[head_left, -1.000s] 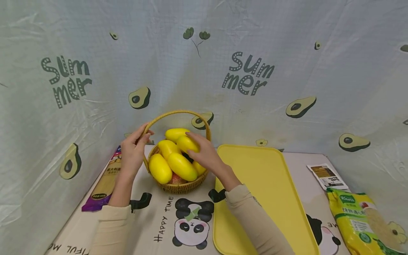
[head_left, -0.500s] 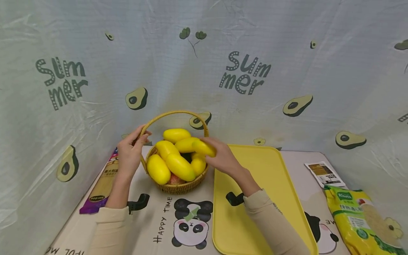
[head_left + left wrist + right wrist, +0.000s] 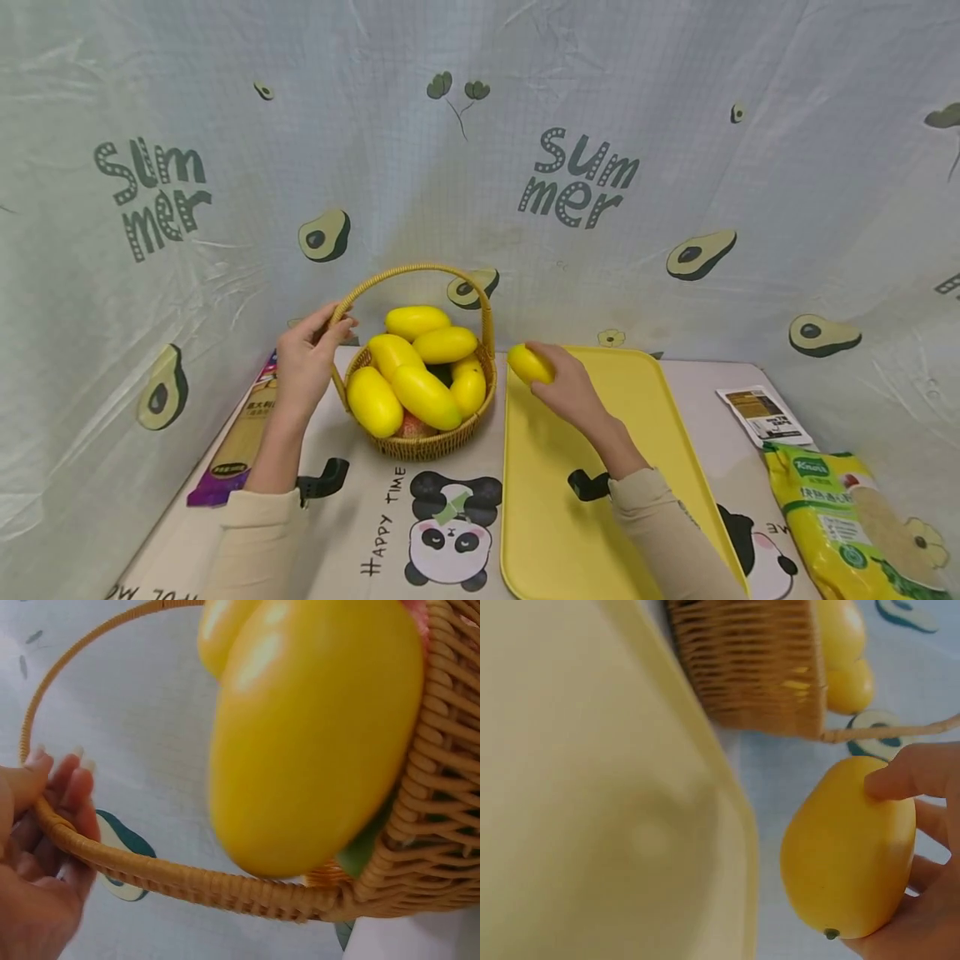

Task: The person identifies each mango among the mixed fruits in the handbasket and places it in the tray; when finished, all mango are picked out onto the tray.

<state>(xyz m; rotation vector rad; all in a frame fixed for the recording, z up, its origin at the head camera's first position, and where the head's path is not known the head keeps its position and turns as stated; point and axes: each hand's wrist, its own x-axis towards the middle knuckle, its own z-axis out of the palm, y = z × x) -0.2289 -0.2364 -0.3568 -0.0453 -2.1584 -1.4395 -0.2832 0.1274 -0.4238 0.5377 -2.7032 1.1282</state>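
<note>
A wicker basket point(image 3: 423, 448) holds several yellow mangoes point(image 3: 426, 397), with a reddish fruit point(image 3: 414, 427) partly hidden beneath them. My left hand point(image 3: 303, 367) holds one side of its tall arched handle point(image 3: 416, 268); in the left wrist view, fingers curl around the handle point(image 3: 150, 868). My right hand point(image 3: 573, 392) grips a single mango point(image 3: 529, 365) above the far left corner of a yellow tray point(image 3: 555, 517). Thumb and fingers wrap that mango point(image 3: 847, 851) in the right wrist view, its stem end pointing down in the picture.
A purple-ended noodle pack point(image 3: 232, 454) lies left of the basket. Right of the tray are a small white-and-brown packet point(image 3: 765, 417) and a yellow-green Knorr bag point(image 3: 832, 517). A printed sheet point(image 3: 420, 192) hangs behind, and another wall stands left.
My right hand has lifted a mango out of the basket and carried it rightward over the tray's corner. The left hand stays on the handle.
</note>
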